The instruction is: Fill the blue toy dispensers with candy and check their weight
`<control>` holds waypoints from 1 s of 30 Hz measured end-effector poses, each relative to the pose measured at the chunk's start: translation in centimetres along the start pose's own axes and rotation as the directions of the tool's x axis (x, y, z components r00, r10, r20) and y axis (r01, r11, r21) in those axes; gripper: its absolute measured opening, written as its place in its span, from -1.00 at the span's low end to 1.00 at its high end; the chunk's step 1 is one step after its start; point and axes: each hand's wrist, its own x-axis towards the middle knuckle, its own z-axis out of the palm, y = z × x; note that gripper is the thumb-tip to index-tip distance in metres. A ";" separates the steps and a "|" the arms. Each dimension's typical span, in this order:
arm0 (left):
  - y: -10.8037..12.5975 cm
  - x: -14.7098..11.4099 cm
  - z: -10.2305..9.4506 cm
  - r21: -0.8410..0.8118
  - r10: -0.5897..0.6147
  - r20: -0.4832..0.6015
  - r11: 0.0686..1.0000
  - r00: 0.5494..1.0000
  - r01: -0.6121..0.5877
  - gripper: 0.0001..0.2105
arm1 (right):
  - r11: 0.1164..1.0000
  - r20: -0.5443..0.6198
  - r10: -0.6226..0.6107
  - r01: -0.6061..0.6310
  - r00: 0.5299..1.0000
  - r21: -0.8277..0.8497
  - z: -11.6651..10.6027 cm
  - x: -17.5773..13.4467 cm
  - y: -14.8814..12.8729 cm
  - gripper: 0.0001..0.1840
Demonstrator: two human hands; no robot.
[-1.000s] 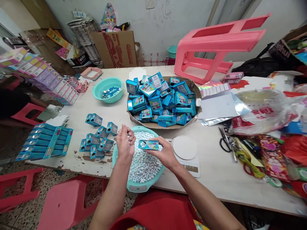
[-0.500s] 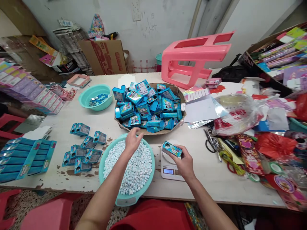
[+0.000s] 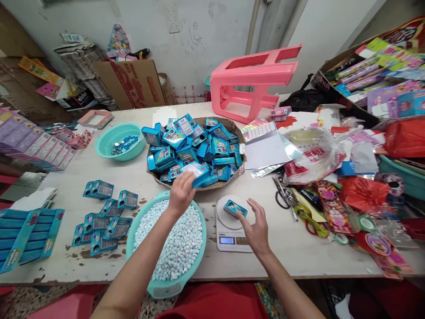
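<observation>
My left hand (image 3: 182, 193) is closed on a small blue candy box (image 3: 198, 170), tilted at the near edge of the cardboard tray (image 3: 243, 166). Beneath that forearm sits a turquoise basin (image 3: 201, 257) of pale round candies (image 3: 175, 241). My right hand (image 3: 258, 228) is open, fingers spread, beside another blue candy box (image 3: 235, 208) lying on a white kitchen scale (image 3: 223, 230). Its thumb tip is close to that box; I cannot tell whether they touch. The tray holds a heap of similar blue boxes (image 3: 187, 155).
Several blue boxes (image 3: 102, 221) stand at the left, near a packed display carton (image 3: 29, 239). A smaller turquoise bowl (image 3: 120, 155) holds blue pieces. An overturned pink stool (image 3: 245, 79) lies at the back. Scissors (image 3: 281, 195), plastic bags (image 3: 312, 153) and packaging crowd the right.
My right hand has let go of its candy box, now on the scale, and opened. My left hand, previously empty above the candies, has taken a blue box at the tray. The view has shifted slightly right.
</observation>
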 end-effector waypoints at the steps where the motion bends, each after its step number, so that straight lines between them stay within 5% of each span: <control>1: 0.6 -1.5 -1.3 -0.024 0.107 0.007 0.994 0.994 -0.107 -0.65 | 0.992 0.048 0.069 -0.074 0.996 0.102 0.1 0.2 -1.7 -0.48; 3: 2.3 -4.6 -3.3 -0.056 0.278 0.076 0.960 0.958 -0.274 -0.66 | 0.888 0.321 0.212 -0.319 0.923 0.332 0.8 0.7 -4.9 -0.50; 5: 3.8 -7.5 -4.3 -0.086 0.393 0.149 0.919 0.907 -0.384 -0.68 | 0.739 0.610 0.220 -0.539 0.761 0.405 2.0 0.9 -7.5 -0.46; 7: 4.6 -10.1 -4.6 -0.088 0.444 0.137 0.896 0.885 -0.436 -0.67 | 0.687 0.737 0.165 -0.613 0.655 0.391 3.3 0.7 -8.9 -0.52; 8: 4.8 -11.1 -4.6 -0.062 0.439 0.088 0.898 0.894 -0.435 -0.63 | 0.691 0.751 0.142 -0.608 0.645 0.391 3.8 0.4 -9.2 -0.55; 10: 4.7 -12.8 -4.7 0.017 0.336 -0.077 0.942 0.939 -0.336 -0.55 | 0.708 0.738 0.114 -0.575 0.666 0.410 4.4 -0.5 -9.0 -0.59; 13: 4.5 -13.7 -5.4 -0.027 -0.046 -0.235 0.999 0.971 0.041 -0.57 | 0.690 0.746 0.106 -0.589 0.657 0.421 4.8 -1.9 -8.2 -0.60; 15: 4.7 -13.5 -6.2 -0.219 -0.361 -0.142 0.920 0.922 0.326 -0.69 | 0.638 0.772 0.117 -0.643 0.624 0.423 5.1 -2.8 -7.9 -0.60; 17: 4.9 -13.0 -6.9 -0.406 -0.545 0.048 0.755 0.837 0.515 -0.75 | 0.607 0.773 0.122 -0.663 0.622 0.437 5.5 -3.4 -8.0 -0.59; 19: 4.5 -13.0 -7.4 -0.484 -0.589 0.166 0.650 0.791 0.586 -0.71 | 0.626 0.750 0.121 -0.636 0.651 0.451 5.6 -3.8 -8.4 -0.57; 21: 2.8 -13.7 -7.5 -0.418 -0.614 0.141 0.674 0.776 0.609 -0.68 | 0.644 0.716 0.129 -0.607 0.686 0.466 5.4 -4.0 -8.6 -0.54; 24: -1.1 -16.2 -6.9 -0.061 -0.692 0.065 0.716 0.719 0.695 -0.63 | 0.556 0.654 0.226 -0.647 0.722 0.521 4.7 -4.0 -8.1 -0.51; 27: -4.2 -18.4 -5.1 0.285 -0.760 0.101 0.641 0.642 0.713 -0.54 | 0.436 0.581 0.410 -0.710 0.703 0.553 4.3 -4.2 -7.0 -0.57; 30: -5.1 -18.4 -3.0 0.355 -0.822 0.068 0.549 0.565 0.756 -0.46 | 0.448 0.550 0.456 -0.715 0.699 0.537 4.6 -4.7 -6.3 -0.61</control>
